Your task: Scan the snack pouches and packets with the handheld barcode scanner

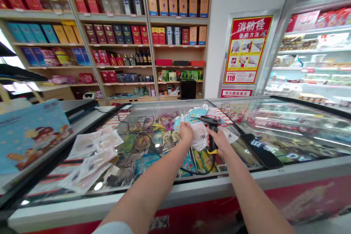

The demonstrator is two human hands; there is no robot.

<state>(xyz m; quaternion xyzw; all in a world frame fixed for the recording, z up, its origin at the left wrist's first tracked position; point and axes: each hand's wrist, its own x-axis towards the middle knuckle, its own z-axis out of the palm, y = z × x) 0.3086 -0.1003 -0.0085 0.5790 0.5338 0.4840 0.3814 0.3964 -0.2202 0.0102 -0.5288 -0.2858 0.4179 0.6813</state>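
My left hand holds up a clear plastic pouch by its top edge, above the glass lid of a chest freezer. My right hand grips a black barcode scanner with a yellow band on its handle, its head pointing left over the pouch. The scanner's black cable runs back over the glass. Several more pale blue and white pouches lie on the lid just behind my hands.
A black phone lies on the glass at the right. Several flat clear packets are spread on the lid at the left. A blue printed bag stands far left. Shelves of boxed goods fill the back wall; an open cooler stands right.
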